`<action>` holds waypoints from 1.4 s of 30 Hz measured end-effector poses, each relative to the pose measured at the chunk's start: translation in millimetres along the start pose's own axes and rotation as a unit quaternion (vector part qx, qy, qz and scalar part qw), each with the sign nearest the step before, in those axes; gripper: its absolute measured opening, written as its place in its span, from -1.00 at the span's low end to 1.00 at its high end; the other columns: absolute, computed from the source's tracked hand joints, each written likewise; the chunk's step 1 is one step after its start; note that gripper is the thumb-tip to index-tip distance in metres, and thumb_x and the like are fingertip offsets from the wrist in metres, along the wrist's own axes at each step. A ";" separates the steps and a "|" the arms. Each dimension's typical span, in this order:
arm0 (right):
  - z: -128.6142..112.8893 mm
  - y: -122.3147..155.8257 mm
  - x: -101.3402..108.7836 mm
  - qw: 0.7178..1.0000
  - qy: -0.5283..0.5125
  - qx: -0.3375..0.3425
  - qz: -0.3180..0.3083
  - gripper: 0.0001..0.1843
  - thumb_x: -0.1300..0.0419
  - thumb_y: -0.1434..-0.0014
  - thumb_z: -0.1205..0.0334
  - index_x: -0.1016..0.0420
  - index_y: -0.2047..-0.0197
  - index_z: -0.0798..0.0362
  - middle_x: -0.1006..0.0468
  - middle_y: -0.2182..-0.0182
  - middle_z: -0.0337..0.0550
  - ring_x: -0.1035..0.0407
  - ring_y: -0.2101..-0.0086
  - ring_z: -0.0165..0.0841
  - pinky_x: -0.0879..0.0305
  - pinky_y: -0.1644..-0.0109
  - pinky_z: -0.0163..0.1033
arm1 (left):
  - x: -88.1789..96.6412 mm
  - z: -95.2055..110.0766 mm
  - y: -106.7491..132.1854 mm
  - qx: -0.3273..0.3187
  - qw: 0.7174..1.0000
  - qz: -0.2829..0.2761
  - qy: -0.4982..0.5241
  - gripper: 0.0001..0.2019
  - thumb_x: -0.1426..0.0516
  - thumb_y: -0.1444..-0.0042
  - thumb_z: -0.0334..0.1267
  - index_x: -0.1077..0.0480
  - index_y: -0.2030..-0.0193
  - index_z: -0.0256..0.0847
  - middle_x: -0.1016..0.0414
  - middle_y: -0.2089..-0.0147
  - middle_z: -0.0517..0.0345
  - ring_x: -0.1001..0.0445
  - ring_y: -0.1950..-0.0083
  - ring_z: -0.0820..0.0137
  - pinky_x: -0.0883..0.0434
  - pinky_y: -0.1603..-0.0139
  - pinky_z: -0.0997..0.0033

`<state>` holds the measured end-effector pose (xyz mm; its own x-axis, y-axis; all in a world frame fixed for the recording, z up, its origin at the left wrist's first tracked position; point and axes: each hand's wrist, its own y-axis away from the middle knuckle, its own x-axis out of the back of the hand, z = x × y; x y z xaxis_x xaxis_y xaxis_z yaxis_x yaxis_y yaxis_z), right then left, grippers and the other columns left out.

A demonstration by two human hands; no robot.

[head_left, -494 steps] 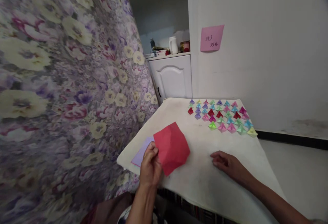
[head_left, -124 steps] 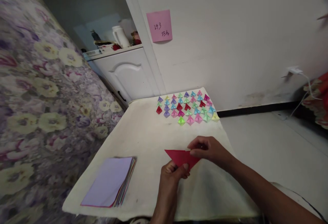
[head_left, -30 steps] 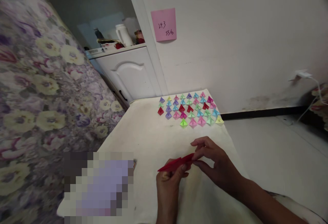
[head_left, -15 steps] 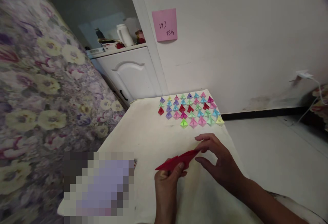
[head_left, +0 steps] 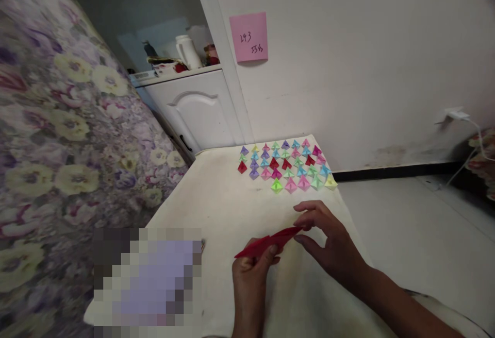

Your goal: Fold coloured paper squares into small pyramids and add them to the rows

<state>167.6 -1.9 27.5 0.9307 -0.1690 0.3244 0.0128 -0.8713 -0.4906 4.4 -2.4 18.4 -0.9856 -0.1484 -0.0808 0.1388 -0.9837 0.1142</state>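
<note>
A folded red paper (head_left: 266, 242) is held just above the white table (head_left: 220, 199), seen nearly edge-on as a thin triangle. My left hand (head_left: 251, 271) pinches its left end between thumb and fingers. My right hand (head_left: 328, 245) pinches its right tip with thumb and forefinger, the other fingers spread. Several small folded paper shapes (head_left: 288, 168) in many colours lie in rows at the table's far edge.
A blurred-out stack of paper (head_left: 149, 281) lies at the table's near left corner. A flowered cloth (head_left: 69, 147) hangs along the left. A pink note (head_left: 248, 36) sticks on the white wall. A white cabinet (head_left: 193, 114) stands behind.
The red paper has gone from a flat sheet to a folded triangle, then lifted off the table and tilted edge-on. In the last half second the hands hardly move.
</note>
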 end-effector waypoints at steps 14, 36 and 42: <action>5.0 3.1 -4.0 0.999 0.021 0.020 -0.023 -0.80 -0.11 -0.07 0.47 -0.43 0.28 -0.01 -0.26 0.06 -0.11 -0.30 0.22 -0.36 -0.31 0.15 -0.19 | 4.7 -12.0 -5.9 0.029 0.999 -0.034 -0.014 -0.77 -0.29 0.22 -0.22 -0.55 0.39 -0.33 -0.58 0.40 0.02 -0.51 0.34 0.25 -0.48 0.40 0.37; 4.4 2.5 -5.3 0.999 0.014 0.030 -0.042 -0.81 -0.10 -0.06 0.49 -0.42 0.31 0.02 -0.27 0.05 -0.09 -0.32 0.21 -0.35 -0.34 0.15 -0.18 | -1.6 -6.0 -0.7 0.009 0.999 -0.036 -0.023 -0.80 -0.26 0.18 -0.23 -0.54 0.40 -0.31 -0.57 0.41 0.04 -0.50 0.33 0.26 -0.47 0.37 0.37; 3.8 2.2 -6.1 0.997 0.024 0.053 -0.047 -0.74 -0.08 -0.09 0.48 -0.46 0.24 -0.03 -0.27 0.03 -0.09 -0.30 0.17 -0.32 -0.36 0.14 -0.16 | -3.0 -7.2 0.3 0.012 0.998 -0.048 -0.033 -0.81 -0.24 0.15 -0.24 -0.54 0.38 -0.30 -0.58 0.38 0.02 -0.51 0.29 0.24 -0.47 0.34 0.36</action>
<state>163.4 -1.0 21.5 0.9054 -0.1127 0.4093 0.1397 -0.8312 -0.5381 8.2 -2.9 11.6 -0.9986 -0.0459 -0.0274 0.0419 -0.9903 0.1324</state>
